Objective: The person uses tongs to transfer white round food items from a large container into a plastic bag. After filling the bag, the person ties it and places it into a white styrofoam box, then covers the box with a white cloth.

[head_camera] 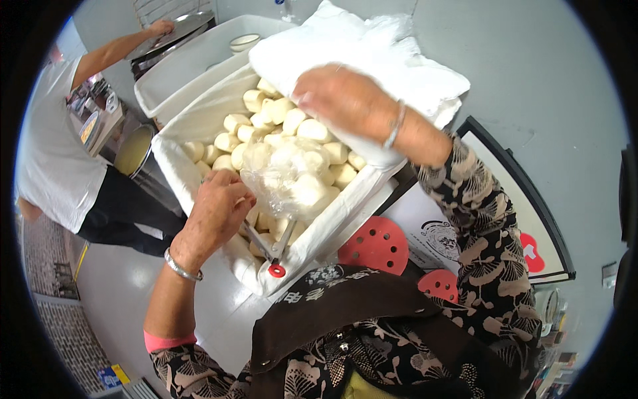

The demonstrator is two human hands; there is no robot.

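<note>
A white cloth-lined tub (174,164) holds many pale, rounded dough-like buns (314,130). A clear plastic bag (286,174) with pale pieces in or under it lies on top of them. My left hand (219,207), fingers curled together, is at the bag's left edge; whether it pinches the plastic is unclear. My right hand (344,102), blurred by motion, grips the edge of a thick white cloth (349,47) folded back over the tub's far side. Metal tongs (273,249) with a red ring rest at the tub's near corner, on the buns and lining.
Behind stands another white plastic tub (184,85) with a bowl (244,42). At the left a person (60,134) reaches to a round metal lid (187,27), near a pot (134,149). Red perforated stools (376,244) and a white box (428,229) are at the right.
</note>
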